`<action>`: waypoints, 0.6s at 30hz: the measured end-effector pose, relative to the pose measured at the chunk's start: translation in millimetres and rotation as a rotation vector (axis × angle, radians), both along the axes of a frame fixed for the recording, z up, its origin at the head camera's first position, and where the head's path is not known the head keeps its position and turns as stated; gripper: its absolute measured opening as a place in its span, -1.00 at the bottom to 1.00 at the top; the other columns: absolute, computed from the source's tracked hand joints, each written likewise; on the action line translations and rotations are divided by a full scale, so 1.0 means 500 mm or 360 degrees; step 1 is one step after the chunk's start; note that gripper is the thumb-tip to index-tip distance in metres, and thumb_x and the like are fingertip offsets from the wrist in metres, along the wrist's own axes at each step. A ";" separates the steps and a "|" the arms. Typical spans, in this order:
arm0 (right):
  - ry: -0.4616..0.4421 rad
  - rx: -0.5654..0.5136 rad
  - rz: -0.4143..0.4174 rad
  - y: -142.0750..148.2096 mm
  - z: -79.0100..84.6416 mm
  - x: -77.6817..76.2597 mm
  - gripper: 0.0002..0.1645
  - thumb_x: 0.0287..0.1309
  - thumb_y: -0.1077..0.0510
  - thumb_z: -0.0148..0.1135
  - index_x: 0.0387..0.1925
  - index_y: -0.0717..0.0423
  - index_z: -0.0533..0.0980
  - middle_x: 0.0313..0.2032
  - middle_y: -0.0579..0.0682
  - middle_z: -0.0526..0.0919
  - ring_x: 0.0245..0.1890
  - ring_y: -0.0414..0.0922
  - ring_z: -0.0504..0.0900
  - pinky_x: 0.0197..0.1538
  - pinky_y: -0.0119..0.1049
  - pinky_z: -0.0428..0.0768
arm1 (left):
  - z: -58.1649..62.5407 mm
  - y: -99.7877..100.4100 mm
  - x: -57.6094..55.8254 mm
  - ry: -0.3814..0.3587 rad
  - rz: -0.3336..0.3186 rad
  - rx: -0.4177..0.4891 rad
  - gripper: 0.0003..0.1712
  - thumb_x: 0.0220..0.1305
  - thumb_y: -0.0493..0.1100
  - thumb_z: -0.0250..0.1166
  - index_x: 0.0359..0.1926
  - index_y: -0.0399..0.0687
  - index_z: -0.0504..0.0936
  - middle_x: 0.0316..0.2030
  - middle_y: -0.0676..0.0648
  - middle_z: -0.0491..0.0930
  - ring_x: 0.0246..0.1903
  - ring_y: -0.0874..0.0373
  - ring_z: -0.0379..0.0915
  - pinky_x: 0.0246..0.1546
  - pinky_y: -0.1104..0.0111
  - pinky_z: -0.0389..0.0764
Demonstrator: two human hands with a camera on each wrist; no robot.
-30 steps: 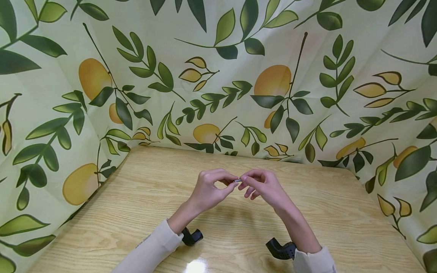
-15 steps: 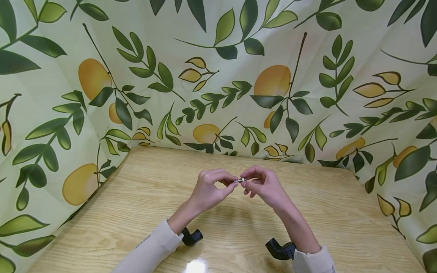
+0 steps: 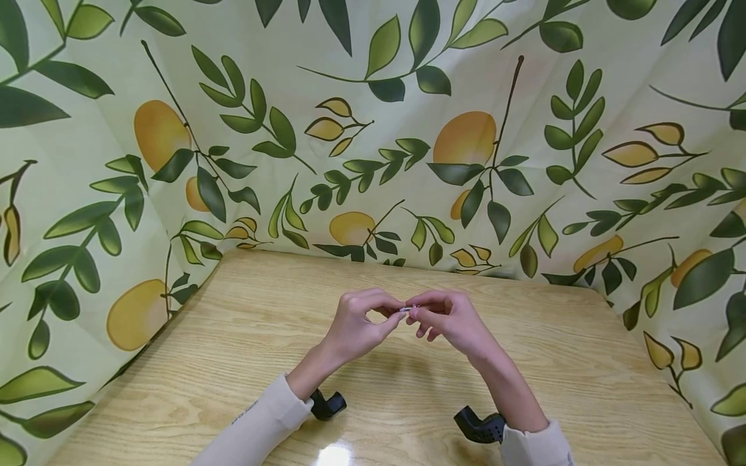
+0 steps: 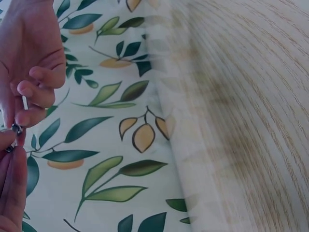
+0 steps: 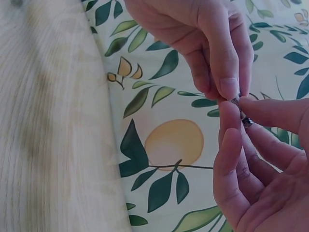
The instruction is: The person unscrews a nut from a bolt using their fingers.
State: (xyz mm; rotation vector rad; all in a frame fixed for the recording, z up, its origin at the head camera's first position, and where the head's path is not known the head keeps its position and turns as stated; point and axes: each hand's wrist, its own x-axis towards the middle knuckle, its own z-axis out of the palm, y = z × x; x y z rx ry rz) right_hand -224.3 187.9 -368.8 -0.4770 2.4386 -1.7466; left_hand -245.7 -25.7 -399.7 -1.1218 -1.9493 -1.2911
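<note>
Between the fingertips of both hands, above the table, is a small silvery metal piece (image 3: 406, 309), slim and rod-like. In the right wrist view the metal piece (image 5: 246, 121) has a ribbed silvery part and a dark, shiny end. My left hand (image 3: 357, 323) pinches its left end between thumb and forefinger. From the other side my right hand (image 3: 451, 317) pinches the right end with thumb and forefinger, its other fingers loosely bent below. The fingers cover most of the piece; its exact kind I cannot tell.
The light wooden table (image 3: 262, 310) spreads beneath both hands. A fabric backdrop (image 3: 373, 175) printed with fruit and leaves stands behind it and along both sides. Black wrist mounts (image 3: 329, 405) sit on both wrists, just below the sleeves' cuffs.
The left hand stays in place on the piece. The right fingers drew slightly back half a second ago, baring more of it, and now close in around its right end again.
</note>
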 end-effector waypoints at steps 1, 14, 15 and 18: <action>-0.0001 0.0007 0.0008 0.000 0.000 0.000 -0.64 0.34 0.15 0.34 0.05 0.32 0.64 -0.22 0.21 0.75 -0.44 -0.14 0.71 -0.36 -0.30 0.71 | 0.000 0.000 0.000 -0.0007 0.0000 0.0001 -0.88 0.15 -0.40 0.49 -0.27 -0.19 0.81 -0.36 -0.07 0.80 -0.40 0.23 0.74 -0.28 0.55 0.74; 0.0077 -0.0014 -0.0058 -0.001 -0.002 0.000 -0.63 0.32 0.17 0.37 0.07 0.32 0.64 -0.11 0.27 0.76 -0.45 -0.11 0.72 -0.38 -0.30 0.71 | 0.000 -0.001 0.000 -0.0031 0.0005 0.0012 -0.90 0.17 -0.39 0.49 -0.27 -0.19 0.81 -0.37 -0.08 0.80 -0.40 0.23 0.75 -0.26 0.55 0.75; 0.0062 0.0000 -0.0058 -0.001 -0.002 0.000 -0.63 0.32 0.17 0.37 0.07 0.33 0.64 -0.12 0.26 0.76 -0.45 -0.11 0.72 -0.38 -0.30 0.70 | 0.000 -0.001 0.000 -0.0033 0.0003 0.0010 -0.90 0.17 -0.39 0.48 -0.27 -0.19 0.81 -0.37 -0.07 0.80 -0.40 0.23 0.75 -0.26 0.55 0.75; 0.0009 0.0032 -0.0043 0.000 0.001 0.001 -0.64 0.32 0.19 0.35 0.06 0.33 0.65 -0.20 0.21 0.79 -0.46 -0.14 0.72 -0.37 -0.29 0.70 | -0.001 -0.002 0.000 -0.0049 0.0001 0.0006 -0.90 0.17 -0.39 0.48 -0.27 -0.19 0.81 -0.37 -0.07 0.80 -0.40 0.23 0.75 -0.26 0.54 0.75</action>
